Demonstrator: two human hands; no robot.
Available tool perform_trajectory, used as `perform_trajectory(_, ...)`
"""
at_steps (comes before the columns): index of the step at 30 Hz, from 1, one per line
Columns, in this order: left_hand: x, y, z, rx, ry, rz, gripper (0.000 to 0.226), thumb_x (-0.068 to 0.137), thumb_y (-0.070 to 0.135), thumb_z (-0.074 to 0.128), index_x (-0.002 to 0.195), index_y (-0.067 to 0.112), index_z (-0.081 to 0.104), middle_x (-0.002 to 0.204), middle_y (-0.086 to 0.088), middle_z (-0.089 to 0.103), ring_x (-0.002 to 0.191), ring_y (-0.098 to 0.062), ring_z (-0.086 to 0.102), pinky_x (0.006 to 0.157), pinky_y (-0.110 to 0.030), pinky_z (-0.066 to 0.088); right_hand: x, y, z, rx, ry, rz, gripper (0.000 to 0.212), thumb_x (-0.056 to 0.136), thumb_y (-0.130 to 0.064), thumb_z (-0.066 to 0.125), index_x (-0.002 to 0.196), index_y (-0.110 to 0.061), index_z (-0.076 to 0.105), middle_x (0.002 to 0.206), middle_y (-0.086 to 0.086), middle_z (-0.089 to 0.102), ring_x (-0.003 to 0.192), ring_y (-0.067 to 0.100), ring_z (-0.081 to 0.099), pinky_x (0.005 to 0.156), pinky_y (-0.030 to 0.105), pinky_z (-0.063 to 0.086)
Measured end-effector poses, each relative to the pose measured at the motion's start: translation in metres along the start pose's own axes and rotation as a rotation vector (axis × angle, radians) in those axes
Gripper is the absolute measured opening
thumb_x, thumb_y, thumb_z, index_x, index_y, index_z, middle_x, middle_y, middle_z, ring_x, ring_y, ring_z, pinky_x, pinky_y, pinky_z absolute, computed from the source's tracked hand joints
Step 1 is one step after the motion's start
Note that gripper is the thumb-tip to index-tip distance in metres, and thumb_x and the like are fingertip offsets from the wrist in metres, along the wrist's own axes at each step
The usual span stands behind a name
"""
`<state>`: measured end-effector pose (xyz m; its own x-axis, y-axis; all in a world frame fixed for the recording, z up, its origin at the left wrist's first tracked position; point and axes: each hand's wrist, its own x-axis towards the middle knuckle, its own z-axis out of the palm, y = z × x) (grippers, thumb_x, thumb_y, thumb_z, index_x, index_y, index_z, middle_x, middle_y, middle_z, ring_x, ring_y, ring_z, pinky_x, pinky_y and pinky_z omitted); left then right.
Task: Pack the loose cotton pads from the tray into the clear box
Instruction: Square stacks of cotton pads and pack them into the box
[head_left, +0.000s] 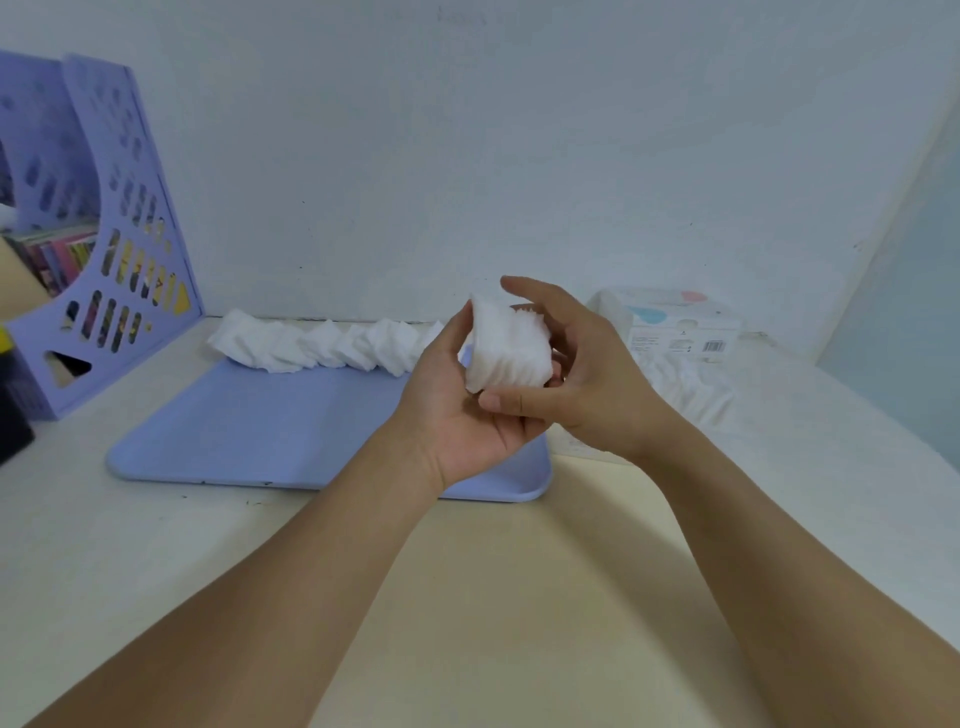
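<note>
Hands meet above the tray's (249, 431) right end: the left hand (457, 400) cups a stack (506, 345) of pads from below, fingers curled round it, while the right hand (582, 374) pinches it between thumb and fingers. One row of loose pads (322, 343) lies along the tray's far edge. One box (685, 374), with pads inside, sits on the bench (156, 545) to the right.

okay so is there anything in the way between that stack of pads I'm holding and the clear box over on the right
Nothing visible blocks it. Both the left hand and the right hand hold the stack of cotton pads above the tray. The clear box sits just to the right, already holding pads; only your right hand lies between.
</note>
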<state>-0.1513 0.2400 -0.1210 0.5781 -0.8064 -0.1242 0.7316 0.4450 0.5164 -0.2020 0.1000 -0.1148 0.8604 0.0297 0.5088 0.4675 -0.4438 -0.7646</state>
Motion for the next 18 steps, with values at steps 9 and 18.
perform_trajectory(9, 0.002, -0.005, 0.010, 0.462, 0.239, 0.141, 0.073, 0.086, 0.082, 0.039, 0.111, 0.022, 0.072, 0.106, -0.004, 0.078, 0.097, -0.021, 0.075, 0.089, -0.042, 0.057, 0.000, 0.008, -0.005, -0.274, -0.020, -0.056, 0.080, 0.064, -0.017, 0.095, 0.134, -0.022, 0.059, 0.120, -0.015, 0.063, 0.105, 0.001, 0.060, 0.093, 0.026, 0.049)
perform_trajectory(18, -0.009, 0.003, 0.006, 0.477, 0.098, 0.107, 0.028, 0.092, 0.028, 0.068, 0.116, 0.014, 0.070, 0.110, -0.009, 0.075, 0.096, -0.023, 0.073, 0.081, -0.038, 0.060, 0.002, 0.006, -0.008, -0.096, 0.021, -0.066, 0.098, 0.058, -0.005, 0.097, 0.142, -0.024, 0.049, 0.113, -0.002, 0.065, 0.101, 0.013, 0.066, 0.087, 0.030, 0.057)
